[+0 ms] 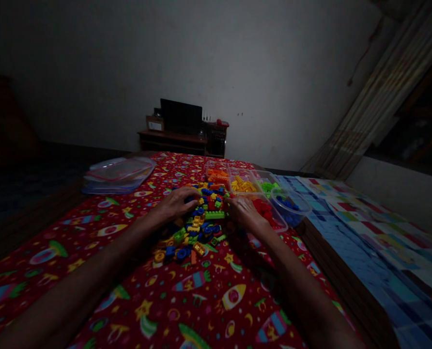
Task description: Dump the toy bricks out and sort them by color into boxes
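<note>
A loose pile of plastic building blocks point(197, 225) in yellow, blue, green and red lies on the red cloth point(216, 310). My left hand point(177, 202) rests at the pile's left edge, fingers curled; something dark blue shows by the thumb, but I cannot tell what it is. From the other side, my right hand point(243, 211) reaches in with its fingers bent together and their tips mostly hidden. Between the hands lies a long green block point(215, 214). Blocks with round wheel shapes, such as a blue one point(182, 254), lie at the near end.
Right of the pile, a clear divided tray point(283, 227) holds orange, yellow, green and red blocks by colour. Beside it, a round clear tub point(303, 209) contains blue blocks. Clear plastic lids point(119, 175) are stacked at left. A television point(181, 115) stands by the far wall.
</note>
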Tool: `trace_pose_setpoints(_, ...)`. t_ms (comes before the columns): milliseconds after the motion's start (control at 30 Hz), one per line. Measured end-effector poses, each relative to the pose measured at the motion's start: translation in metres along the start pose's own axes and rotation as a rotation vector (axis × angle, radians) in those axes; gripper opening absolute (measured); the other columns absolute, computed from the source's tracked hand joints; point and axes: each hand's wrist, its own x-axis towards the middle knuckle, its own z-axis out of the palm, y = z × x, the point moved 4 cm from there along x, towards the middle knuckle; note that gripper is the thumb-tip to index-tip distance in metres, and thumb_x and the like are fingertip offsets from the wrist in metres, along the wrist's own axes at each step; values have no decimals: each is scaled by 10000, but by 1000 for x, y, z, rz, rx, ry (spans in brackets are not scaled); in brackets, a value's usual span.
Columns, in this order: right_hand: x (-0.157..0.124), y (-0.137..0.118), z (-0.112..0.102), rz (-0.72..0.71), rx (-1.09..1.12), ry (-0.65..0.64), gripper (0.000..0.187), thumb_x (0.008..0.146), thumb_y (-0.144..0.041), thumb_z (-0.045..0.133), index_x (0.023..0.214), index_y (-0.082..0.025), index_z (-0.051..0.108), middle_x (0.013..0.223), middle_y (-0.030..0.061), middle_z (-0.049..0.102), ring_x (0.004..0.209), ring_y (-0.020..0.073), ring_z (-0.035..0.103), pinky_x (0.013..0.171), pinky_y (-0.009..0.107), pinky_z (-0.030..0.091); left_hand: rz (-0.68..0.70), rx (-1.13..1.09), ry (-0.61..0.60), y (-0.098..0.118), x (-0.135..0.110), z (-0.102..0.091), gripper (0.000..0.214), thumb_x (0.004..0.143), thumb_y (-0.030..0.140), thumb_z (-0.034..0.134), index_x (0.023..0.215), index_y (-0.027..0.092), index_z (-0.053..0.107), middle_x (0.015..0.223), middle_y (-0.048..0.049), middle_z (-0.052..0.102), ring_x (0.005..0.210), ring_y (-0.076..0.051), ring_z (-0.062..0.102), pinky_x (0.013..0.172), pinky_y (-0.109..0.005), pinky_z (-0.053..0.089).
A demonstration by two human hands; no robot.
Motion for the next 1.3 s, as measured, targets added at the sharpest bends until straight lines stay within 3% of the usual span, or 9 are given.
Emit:
trace_pose_setpoints(133, 3, 1, -19, 0, 44, -64, 318, 932, -223, 507, 1219, -132, 608, 1020, 137, 667, 914, 218, 592, 786, 322, 436, -25, 18, 18, -2, -2, -2, 354, 842, 424, 472, 1003, 201, 696, 1064, -73, 712, 987, -246, 647, 912, -372, 499)
trace_pose_setpoints(267, 0, -20, -23, -143, 120, -91, 412, 859, -219, 637, 1262, -164, 572, 1067, 108, 664, 960, 193, 584, 803, 288, 423, -33, 43, 26, -9, -3, 6, 424, 884, 472, 403, 1047, 190, 675, 1095, -96, 696, 1022, -252, 632, 951, -387, 480)
trace_pose_setpoints(400, -4, -43, -18, -181, 76, -62, 197, 872, -218, 618, 1057, -159, 649, 1001, 94, 667, 945, 187, 575, 799, 281, 396, -30, 69, 43, -17, -5, 16, 518, 905, 516, 330, 1149, 165, 623, 1204, -130, 646, 1124, -264, 579, 1008, -422, 447)
trace_pose_setpoints(533, -1, -42, -28, -162, 74, -70, 112, 894, -238, 586, 919, -140, 633, 837, 69, 642, 753, 146, 545, 667, 254, 355, -12, 77, 19, -19, -5, 18, 570, 923, 505, 258, 1166, 128, 611, 1216, -151, 633, 1145, -264, 564, 1031, -427, 428)
trace_pose_setpoints(767, 3, -2, -57, 42, 176, 108, 206, 943, -292, 461, 1023, -131, 561, 746, 35, 609, 647, 140, 497, 615, 256, 342, -19, 119, 31, -28, -5, 16, 493, 906, 485, 330, 1124, 171, 641, 1130, -119, 684, 1049, -254, 617, 942, -404, 486)
trace_pose_setpoints(933, 9, 58, -65, 365, 175, 160, 238, 902, -275, 492, 1041, -136, 625, 787, 53, 677, 676, 140, 595, 644, 225, 400, -20, 113, 68, -33, -4, 17, 480, 887, 448, 346, 1106, 159, 660, 1116, -129, 700, 1024, -271, 640, 920, -404, 494)
trace_pose_setpoints(1133, 34, 140, -74, 764, -13, -20, 293, 916, -299, 491, 954, -89, 692, 867, 159, 730, 888, 207, 679, 698, 221, 436, -17, 116, 73, -29, -4, 19, 469, 886, 418, 328, 1054, 155, 677, 1065, -130, 717, 996, -259, 653, 913, -391, 501)
trace_pose_setpoints(1233, 42, 151, -73, 812, -15, -73, 330, 919, -351, 512, 934, -83, 703, 840, 165, 730, 856, 215, 687, 671, 231, 442, -16, 101, 88, -26, -5, 17, 467, 898, 434, 326, 1038, 165, 682, 1062, -123, 716, 999, -250, 650, 920, -379, 499)
trace_pose_setpoints(1300, 44, 141, -73, 773, -24, -32, 307, 921, -335, 504, 939, -107, 709, 817, 146, 729, 830, 201, 679, 668, 230, 439, -18, 89, 92, -25, -6, 17, 462, 903, 440, 326, 1028, 177, 685, 1053, -114, 716, 992, -247, 651, 922, -378, 500)
